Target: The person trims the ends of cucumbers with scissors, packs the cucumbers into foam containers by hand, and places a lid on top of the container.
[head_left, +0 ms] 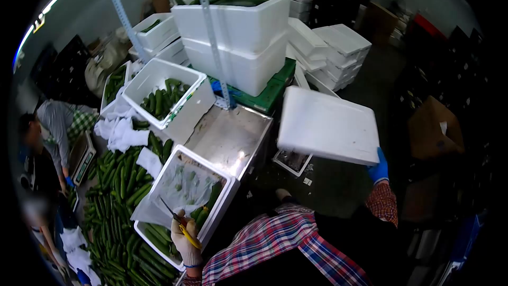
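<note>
My right hand [379, 168], in a blue glove, grips the near right corner of a white foam lid [328, 125] and holds it up over the floor. My left hand [185, 238], in a pale glove, is closed on a small tool with a yellow handle [182, 226]. It rests on the rim of a white foam box [225, 201] lined with clear plastic and partly filled with cucumbers [203, 212]. Both sleeves are red plaid.
A metal scale platform [227, 137] lies ahead. Left of it are a tilted foam box of cucumbers [164, 98] and a big heap of loose cucumbers [119, 201]. Stacked foam boxes [238, 37] stand behind. Other people [47, 148] work at the far left.
</note>
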A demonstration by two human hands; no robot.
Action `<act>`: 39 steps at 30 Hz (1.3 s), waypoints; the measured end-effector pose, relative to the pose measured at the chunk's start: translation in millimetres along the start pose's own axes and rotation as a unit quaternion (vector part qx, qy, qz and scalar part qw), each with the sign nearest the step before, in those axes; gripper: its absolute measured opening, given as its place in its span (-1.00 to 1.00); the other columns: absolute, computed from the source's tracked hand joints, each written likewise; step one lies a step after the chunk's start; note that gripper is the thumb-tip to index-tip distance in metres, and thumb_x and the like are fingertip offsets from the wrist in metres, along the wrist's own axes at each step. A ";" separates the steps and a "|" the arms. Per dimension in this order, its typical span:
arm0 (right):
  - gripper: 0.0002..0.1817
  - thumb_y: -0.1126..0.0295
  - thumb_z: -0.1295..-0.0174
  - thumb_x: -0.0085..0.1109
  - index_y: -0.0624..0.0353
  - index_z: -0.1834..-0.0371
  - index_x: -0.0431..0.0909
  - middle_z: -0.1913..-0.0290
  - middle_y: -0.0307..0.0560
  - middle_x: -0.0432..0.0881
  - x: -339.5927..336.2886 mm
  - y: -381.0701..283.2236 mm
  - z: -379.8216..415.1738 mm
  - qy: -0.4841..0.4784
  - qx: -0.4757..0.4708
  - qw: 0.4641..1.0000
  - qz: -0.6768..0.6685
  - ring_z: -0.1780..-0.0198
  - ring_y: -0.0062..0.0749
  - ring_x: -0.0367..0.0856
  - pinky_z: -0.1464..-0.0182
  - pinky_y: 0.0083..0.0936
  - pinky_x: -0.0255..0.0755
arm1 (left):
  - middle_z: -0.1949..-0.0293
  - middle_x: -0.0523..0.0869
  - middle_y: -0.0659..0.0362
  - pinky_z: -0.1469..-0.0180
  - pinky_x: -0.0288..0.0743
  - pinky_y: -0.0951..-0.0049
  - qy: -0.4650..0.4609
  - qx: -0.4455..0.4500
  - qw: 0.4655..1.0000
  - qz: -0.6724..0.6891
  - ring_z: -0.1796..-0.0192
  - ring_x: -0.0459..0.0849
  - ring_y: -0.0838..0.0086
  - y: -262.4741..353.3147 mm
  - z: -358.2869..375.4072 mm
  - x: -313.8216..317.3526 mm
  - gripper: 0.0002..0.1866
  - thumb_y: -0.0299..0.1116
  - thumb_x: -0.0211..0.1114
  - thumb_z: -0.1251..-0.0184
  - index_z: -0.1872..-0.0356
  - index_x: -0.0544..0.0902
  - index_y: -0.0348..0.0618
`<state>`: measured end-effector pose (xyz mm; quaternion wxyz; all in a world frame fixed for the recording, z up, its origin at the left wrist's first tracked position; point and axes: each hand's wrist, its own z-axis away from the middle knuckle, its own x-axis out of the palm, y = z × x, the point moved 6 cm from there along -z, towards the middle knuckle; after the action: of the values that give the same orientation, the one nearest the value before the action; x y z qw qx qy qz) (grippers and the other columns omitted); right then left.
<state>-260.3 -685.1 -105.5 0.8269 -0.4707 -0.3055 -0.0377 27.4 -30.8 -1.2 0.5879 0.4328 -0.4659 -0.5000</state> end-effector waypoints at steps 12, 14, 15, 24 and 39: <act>-0.46 -0.09 -0.34 0.10 0.06 -0.18 0.48 -0.11 0.02 0.58 7.8 77.1 -246.1 0.179 -0.013 0.951 -0.251 -0.08 -0.02 0.53 -0.04 -0.05 0.51 | 0.50 0.51 0.26 0.57 0.22 0.66 0.015 -0.047 0.996 -0.074 0.61 0.39 0.66 0.0 -22.0 143.2 -0.61 -0.54 0.22 -0.20 -0.09 0.48 -0.29; -0.45 -0.11 -0.33 0.11 0.07 -0.18 0.48 -0.11 0.00 0.58 59.0 81.6 -288.2 0.160 0.005 0.953 -0.255 -0.09 -0.02 0.53 -0.03 -0.07 0.52 | 0.52 0.50 0.28 0.59 0.20 0.67 0.020 -0.064 0.993 -0.097 0.62 0.38 0.67 3.8 -26.4 176.0 -0.60 -0.54 0.25 -0.19 -0.09 0.49 -0.28; -0.45 -0.11 -0.33 0.12 0.08 -0.18 0.48 -0.11 0.00 0.58 95.5 81.3 -302.1 0.163 0.021 0.954 -0.251 -0.09 -0.03 0.53 -0.02 -0.08 0.52 | 0.52 0.50 0.28 0.59 0.21 0.67 0.020 -0.070 0.992 -0.100 0.62 0.38 0.66 5.2 -26.9 191.9 -0.60 -0.54 0.26 -0.19 -0.09 0.50 -0.29; -0.29 -0.02 -0.31 0.19 0.10 -0.42 0.22 -0.32 0.05 0.35 345.7 112.8 -495.2 -0.110 -0.042 0.989 -0.088 -0.28 -0.02 0.39 -0.14 0.01 0.48 | 0.47 0.53 0.30 0.49 0.28 0.65 0.114 -0.117 0.981 -0.107 0.54 0.42 0.66 13.0 6.4 223.8 -0.62 -0.55 0.27 -0.21 -0.09 0.53 -0.29; -0.64 0.25 -0.40 0.12 0.35 -0.06 0.60 0.15 -0.10 0.71 384.7 176.8 -71.8 -0.628 0.328 0.544 0.451 0.20 -0.51 0.65 0.12 -0.58 0.51 | 0.32 0.60 0.31 0.14 0.43 0.64 0.276 -0.146 0.948 -0.061 0.27 0.53 0.67 1.8 76.6 151.0 -0.56 -0.48 0.40 -0.15 -0.09 0.59 -0.27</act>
<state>147.1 -558.1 -57.7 0.4291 -0.1462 -0.4853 0.7477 -37.4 -183.5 32.5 0.7182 0.4912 -0.1804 -0.4586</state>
